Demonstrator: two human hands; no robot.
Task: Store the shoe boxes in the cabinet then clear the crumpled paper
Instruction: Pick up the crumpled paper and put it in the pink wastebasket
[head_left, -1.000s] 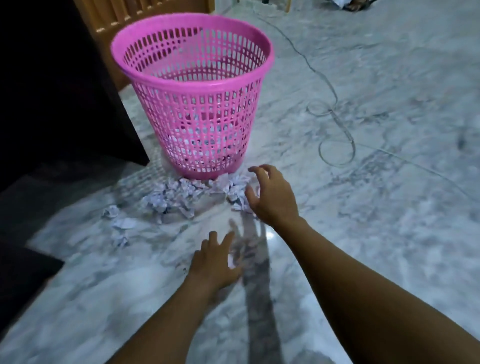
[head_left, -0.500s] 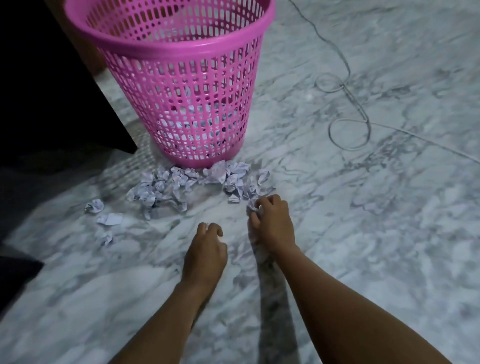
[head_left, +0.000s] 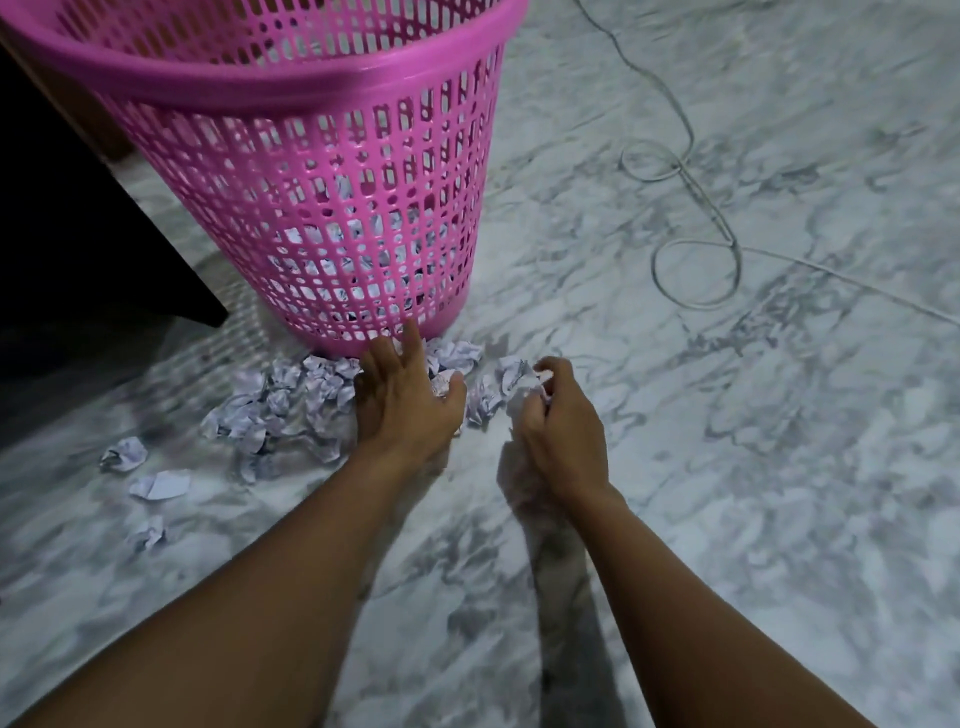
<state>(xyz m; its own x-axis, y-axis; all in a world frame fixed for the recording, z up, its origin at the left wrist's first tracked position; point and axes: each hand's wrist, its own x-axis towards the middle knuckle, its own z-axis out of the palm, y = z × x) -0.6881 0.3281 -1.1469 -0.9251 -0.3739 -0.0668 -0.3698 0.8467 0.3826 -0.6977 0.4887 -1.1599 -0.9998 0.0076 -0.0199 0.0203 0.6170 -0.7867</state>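
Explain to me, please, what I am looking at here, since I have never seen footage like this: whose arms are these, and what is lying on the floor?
This is a single view from a camera worn on a person's head, looking down at their own bare arms. There is no machine. The left hand is spread over a pile of crumpled paper at the foot of a pink mesh basket, which already holds some paper. The right hand is closed around a paper scrap. A few stray balls lie further left on the marble floor, and a thin cable loops to the right.
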